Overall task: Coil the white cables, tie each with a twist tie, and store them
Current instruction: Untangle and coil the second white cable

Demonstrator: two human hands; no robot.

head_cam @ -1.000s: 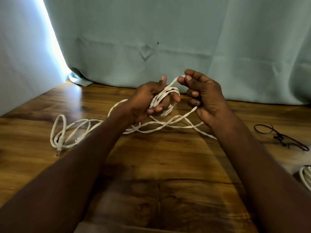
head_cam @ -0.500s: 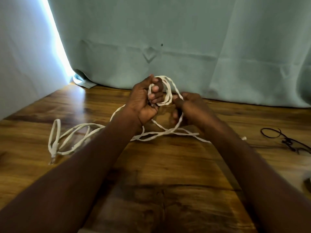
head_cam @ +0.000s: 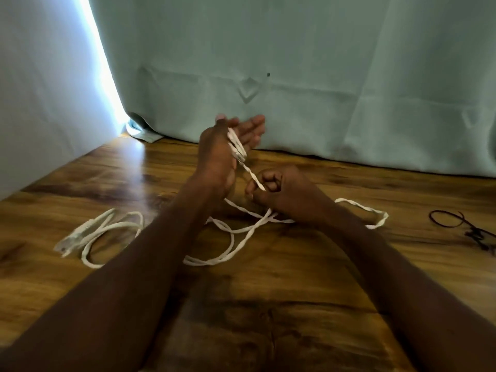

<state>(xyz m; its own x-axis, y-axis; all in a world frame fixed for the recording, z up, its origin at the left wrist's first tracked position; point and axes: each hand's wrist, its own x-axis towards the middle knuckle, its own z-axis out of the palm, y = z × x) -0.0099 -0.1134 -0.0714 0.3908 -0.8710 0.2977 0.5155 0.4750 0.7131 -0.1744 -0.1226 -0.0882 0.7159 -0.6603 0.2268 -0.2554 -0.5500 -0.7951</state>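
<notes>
The fingers (head_cam: 249,128) of the left hand (head_cam: 222,151) are stretching out straight and slightly apart, pointing away toward the curtain (head_cam: 295,63), while a few turns of the white cable (head_cam: 236,242) are lying across the palm between the thumb and the other fingers; whether the thumb is pressing on those turns is hard to tell through the blur. The right hand (head_cam: 281,194) is sitting lower and nearer, its fingers curling shut into a loose fist that is pinching a twisted stretch of the same cable, which is running taut and slanting from the left palm down to the fist. From under the right hand the cable is trailing onto the wooden counter (head_cam: 268,304), looping to the right of the right wrist and crossing itself in loose bends between the two forearms. More of the white cable is lying in long flat loops to the left of the left forearm, with what looks like a plug end at the far left, though it is blurred. A thin black tie (head_cam: 456,224) is resting on the counter well apart at the right edge, curled into a loop. The pale green curtain is hanging behind the counter, and bright light is showing through a gap at its left.
</notes>
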